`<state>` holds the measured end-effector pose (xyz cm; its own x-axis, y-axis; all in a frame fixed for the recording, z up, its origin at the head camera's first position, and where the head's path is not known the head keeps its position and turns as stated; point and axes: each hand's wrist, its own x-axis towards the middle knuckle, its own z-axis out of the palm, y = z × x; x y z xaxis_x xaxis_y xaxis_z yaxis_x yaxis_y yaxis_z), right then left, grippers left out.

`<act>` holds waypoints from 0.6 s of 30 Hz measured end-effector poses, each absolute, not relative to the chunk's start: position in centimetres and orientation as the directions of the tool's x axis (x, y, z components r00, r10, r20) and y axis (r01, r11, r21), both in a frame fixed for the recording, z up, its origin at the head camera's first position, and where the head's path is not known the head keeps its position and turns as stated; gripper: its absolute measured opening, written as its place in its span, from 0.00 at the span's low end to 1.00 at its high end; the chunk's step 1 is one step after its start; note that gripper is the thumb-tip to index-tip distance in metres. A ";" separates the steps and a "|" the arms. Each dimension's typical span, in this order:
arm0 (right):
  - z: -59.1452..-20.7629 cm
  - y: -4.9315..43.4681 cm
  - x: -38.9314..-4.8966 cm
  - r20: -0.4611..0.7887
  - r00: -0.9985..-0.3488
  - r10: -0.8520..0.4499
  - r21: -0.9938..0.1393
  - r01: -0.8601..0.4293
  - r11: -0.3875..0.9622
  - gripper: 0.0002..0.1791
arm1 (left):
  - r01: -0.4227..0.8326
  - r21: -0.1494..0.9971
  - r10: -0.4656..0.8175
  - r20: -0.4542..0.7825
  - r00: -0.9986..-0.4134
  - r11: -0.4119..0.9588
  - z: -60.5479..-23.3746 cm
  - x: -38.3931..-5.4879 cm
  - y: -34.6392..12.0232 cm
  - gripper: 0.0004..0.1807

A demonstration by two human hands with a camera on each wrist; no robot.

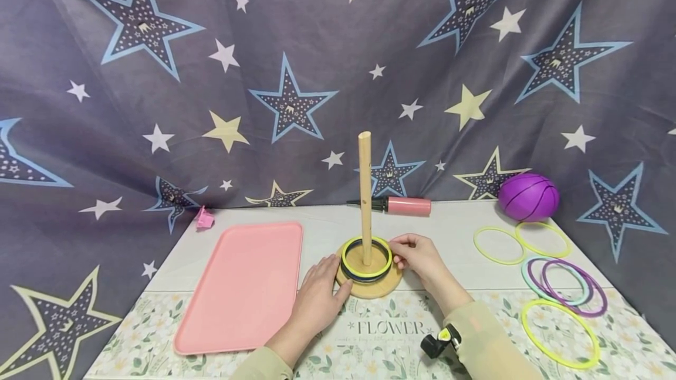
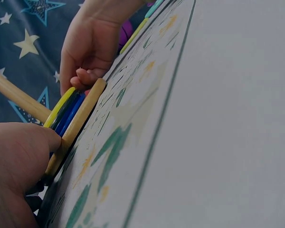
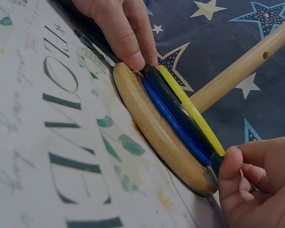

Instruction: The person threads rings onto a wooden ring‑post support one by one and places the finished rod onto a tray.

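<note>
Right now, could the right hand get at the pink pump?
Probably yes: the pink pump lies beyond the right hand, its pink body unobstructed; only its black end passes behind the wooden post.

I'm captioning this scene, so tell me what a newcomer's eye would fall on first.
The tall wooden post mid-table comes first, with stacked rings around its foot between the left hand and right hand. Next come the pink tray to its left and purple ball at the back right.

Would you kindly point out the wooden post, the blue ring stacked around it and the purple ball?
Wooden post (image 1: 365, 192): head view, middle of its shaft.
Blue ring (image 3: 175, 124): right wrist view, outer edge.
Purple ball (image 1: 528, 197): head view, middle of its visible side.
</note>
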<state>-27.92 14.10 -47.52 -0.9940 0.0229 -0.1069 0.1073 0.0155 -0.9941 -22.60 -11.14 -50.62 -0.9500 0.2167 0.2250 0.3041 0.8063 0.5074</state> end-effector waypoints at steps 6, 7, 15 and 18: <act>-47.0 14.8 -27.7 -0.098 -0.995 0.023 -0.995 0.098 0.028 0.13 | 0.300 0.509 0.215 0.221 -0.951 0.807 -50.7 -22.6 -11.1 0.38; -46.9 15.0 -27.7 -0.095 -0.995 0.023 -0.995 0.096 0.032 0.14 | 0.299 0.509 0.215 0.218 -0.952 0.807 -50.7 -22.6 -11.1 0.39; -45.6 17.0 -26.9 -0.055 -0.998 0.028 -0.992 0.058 0.110 0.15 | 0.296 0.513 0.215 0.211 -0.953 0.806 -50.4 -22.5 -11.3 0.39; -45.1 18.2 -26.4 -0.046 -0.999 0.028 -0.988 0.050 0.145 0.16 | 0.298 0.513 0.218 0.213 -0.953 0.805 -50.4 -22.6 -11.3 0.39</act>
<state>-26.40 18.16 -45.11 -0.9986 0.0276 -0.0462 0.0497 0.1454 -0.9881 -22.56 -11.31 -50.38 -0.9526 0.2175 0.2126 0.2983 0.8050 0.5128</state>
